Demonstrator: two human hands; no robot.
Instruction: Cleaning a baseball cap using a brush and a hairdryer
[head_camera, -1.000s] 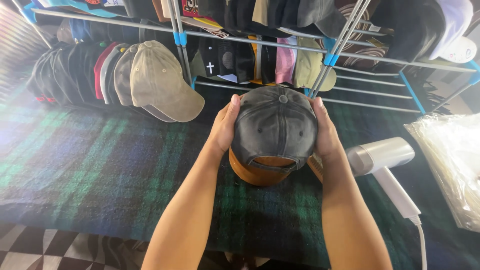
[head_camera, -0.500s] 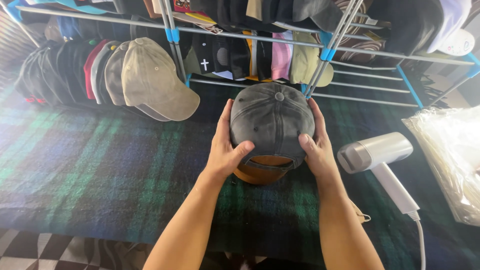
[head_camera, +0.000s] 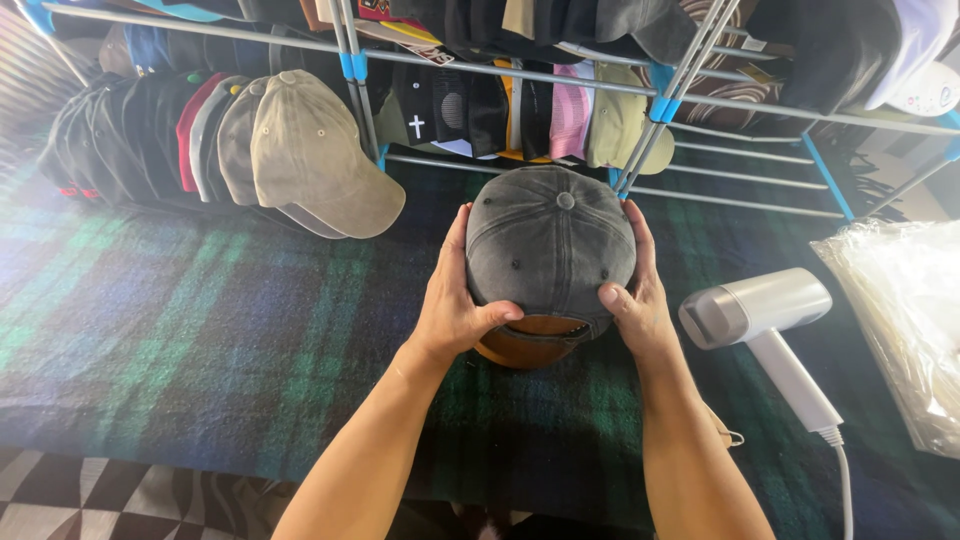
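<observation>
— Status of the hands?
— Left hand and right hand are clasping the grey cap from both sides, above the plaid cloth.
— Progress?
— Cap is not yet joining the row of caps.
</observation>
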